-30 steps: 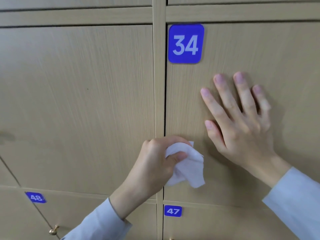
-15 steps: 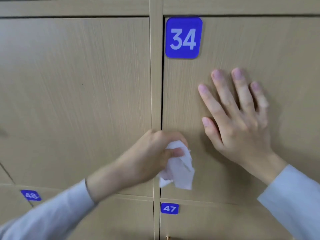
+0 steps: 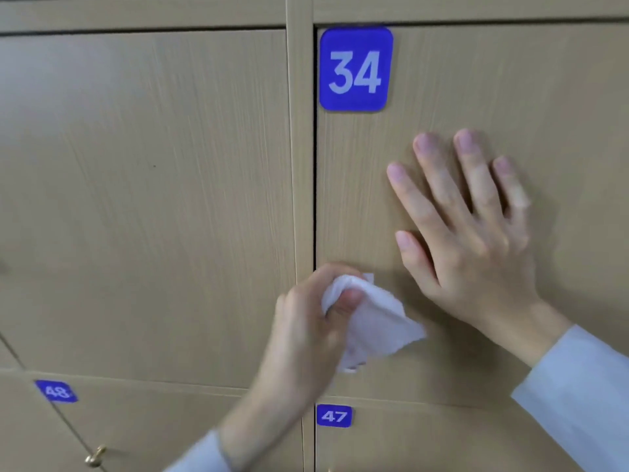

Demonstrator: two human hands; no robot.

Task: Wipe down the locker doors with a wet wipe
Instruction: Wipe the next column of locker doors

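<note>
Our left hand (image 3: pixel 306 321) bunches the wet wipe (image 3: pixel 372 321) low on door 34 (image 3: pixel 476 80); right hand (image 3: pixel 476 240) rests there, fingers spread. Bunched so, it probably touches little wood, leaving streaks.

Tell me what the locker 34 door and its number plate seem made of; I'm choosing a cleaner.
Locker 34 door: looks like wood-grain laminate or veneer board, light beige and matte, with fine vertical streaks; solid wood can't be ruled out. Number plate: probably plastic or acrylic, smooth blue with rounded corners, white digits and a slight raised edge.
</note>
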